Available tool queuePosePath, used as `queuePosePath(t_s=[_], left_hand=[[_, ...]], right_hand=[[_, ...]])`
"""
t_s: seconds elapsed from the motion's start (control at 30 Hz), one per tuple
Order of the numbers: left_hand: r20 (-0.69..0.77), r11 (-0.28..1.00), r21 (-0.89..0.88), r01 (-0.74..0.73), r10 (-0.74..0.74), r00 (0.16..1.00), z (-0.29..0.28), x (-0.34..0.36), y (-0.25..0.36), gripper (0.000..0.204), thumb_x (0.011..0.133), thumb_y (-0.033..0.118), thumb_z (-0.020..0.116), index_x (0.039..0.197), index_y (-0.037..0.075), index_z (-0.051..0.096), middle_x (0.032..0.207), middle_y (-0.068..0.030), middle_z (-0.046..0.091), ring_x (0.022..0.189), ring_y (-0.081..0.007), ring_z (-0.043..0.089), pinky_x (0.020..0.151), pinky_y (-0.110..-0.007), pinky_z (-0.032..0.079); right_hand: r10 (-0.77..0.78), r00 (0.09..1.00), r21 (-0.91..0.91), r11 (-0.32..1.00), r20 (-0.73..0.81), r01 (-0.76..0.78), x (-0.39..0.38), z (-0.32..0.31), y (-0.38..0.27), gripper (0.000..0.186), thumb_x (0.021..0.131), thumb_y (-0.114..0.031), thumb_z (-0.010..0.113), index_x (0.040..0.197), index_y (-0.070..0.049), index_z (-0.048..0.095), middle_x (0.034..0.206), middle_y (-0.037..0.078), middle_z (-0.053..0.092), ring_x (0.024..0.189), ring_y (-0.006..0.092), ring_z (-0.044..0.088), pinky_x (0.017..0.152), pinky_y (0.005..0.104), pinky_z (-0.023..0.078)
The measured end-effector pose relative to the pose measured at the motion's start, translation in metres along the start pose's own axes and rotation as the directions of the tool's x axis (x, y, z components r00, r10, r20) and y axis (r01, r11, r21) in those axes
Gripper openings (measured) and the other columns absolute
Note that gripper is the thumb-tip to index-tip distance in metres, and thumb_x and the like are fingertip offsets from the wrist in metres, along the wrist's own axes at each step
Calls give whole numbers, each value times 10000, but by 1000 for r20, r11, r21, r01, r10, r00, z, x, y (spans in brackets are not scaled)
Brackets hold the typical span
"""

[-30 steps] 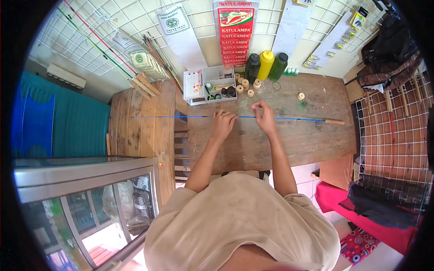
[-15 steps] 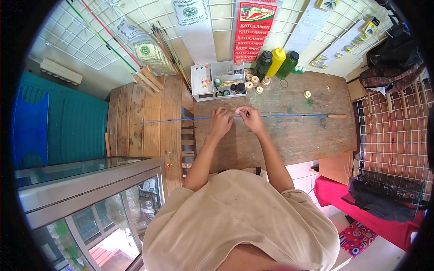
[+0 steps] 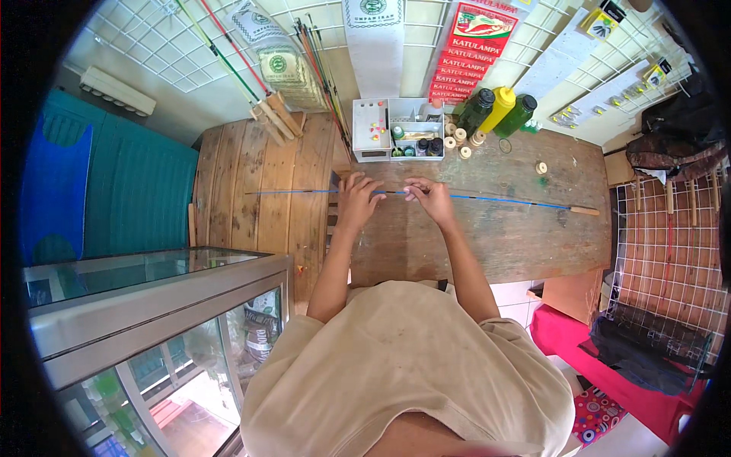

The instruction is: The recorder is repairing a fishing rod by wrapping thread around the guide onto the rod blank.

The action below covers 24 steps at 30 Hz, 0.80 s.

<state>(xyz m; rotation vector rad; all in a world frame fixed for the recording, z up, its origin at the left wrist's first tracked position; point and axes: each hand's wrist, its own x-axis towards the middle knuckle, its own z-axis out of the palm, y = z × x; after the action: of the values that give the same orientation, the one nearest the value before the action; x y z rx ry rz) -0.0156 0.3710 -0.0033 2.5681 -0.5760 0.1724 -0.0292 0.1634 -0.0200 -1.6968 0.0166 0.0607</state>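
A thin blue rod (image 3: pixel 510 202) with a cork handle (image 3: pixel 584 211) lies crosswise over the wooden table (image 3: pixel 480 244). My left hand (image 3: pixel 356 202) rests over the rod left of centre, fingers bent but spread apart, touching it. A little to its right, my right hand (image 3: pixel 432 201) has thumb and index closed at the rod, on a small pale thing that I cannot make out. Beyond my hands sit a white organiser (image 3: pixel 371 152) with small bottles and bits, and several wooden spools (image 3: pixel 464 152).
Squeeze bottles (image 3: pixel 499 110) stand at the back. Rods with cork handles (image 3: pixel 274 122) lean at back left, beside a plank surface (image 3: pixel 251 228). A glass cabinet (image 3: pixel 152 305) is at near left, a wire grid (image 3: pixel 662 251) at right, hanging packets (image 3: pixel 468 61) on the wall.
The view has shifted, moving the scene rightward overall. My right hand has come left toward my left hand and down to the rod; my left hand's fingers are more spread.
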Motion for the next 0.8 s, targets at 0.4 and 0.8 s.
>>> queuePosePath(t_s=[0.4,0.8], left_hand=[[-44,992,-88,-88,85,995,5,5,-3,124,808,204,666,903,150,724,888,-1,695,1037,-218,548,888,-407,370],[-51,991,-106,-85,80,995,9,11,-2,131,847,190,630,922,126,715,906,-39,699,980,-232,572,828,-390,398]], right_hand=[[-97,994,-275,958,-51,80,3,4,-2,135,850,-98,669,903,26,680,725,119,674,571,153,630,535,274,474],[-169,985,-259,954,-46,151,3,-5,-5,181,863,14,599,1023,4,685,827,111,684,687,130,634,640,259,501]])
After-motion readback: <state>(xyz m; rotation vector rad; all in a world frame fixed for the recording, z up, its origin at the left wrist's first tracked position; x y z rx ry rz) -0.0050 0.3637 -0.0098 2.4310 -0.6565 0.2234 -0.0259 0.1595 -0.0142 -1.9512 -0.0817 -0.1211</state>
